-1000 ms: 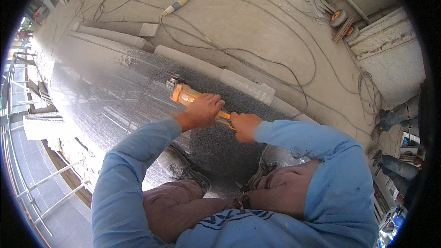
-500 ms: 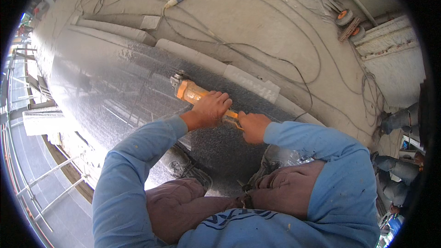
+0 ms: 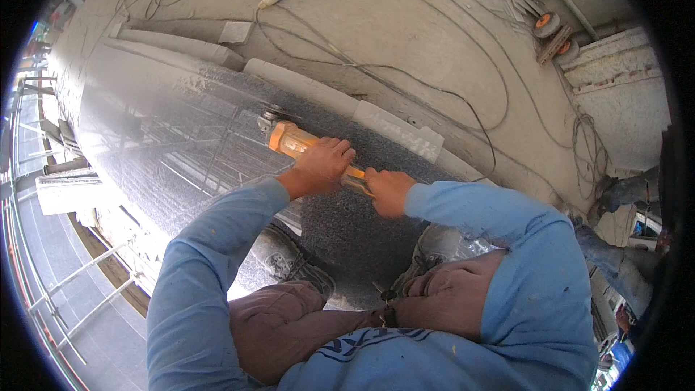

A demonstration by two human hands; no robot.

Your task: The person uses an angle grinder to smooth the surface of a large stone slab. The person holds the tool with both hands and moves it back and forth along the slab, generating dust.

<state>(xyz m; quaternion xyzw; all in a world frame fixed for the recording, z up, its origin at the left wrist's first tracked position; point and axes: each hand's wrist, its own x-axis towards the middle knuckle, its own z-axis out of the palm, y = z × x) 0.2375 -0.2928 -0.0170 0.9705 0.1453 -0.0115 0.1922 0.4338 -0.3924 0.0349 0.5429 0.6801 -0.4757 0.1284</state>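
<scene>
Gripping one orange grinder point(image 3: 298, 143): left hand point(image 3: 320, 166), right hand point(image 3: 388, 190).

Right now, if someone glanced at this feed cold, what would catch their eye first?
The orange angle grinder at centre, gripped by both hands: the left hand over its body, the right hand at its rear. It sits on a dark, glossy speckled stone slab that fills the left and middle. Behind it, black cables loop over the dusty concrete floor.

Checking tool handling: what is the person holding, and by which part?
An orange angle grinder: left hand around its body, right hand on the rear end.
</scene>
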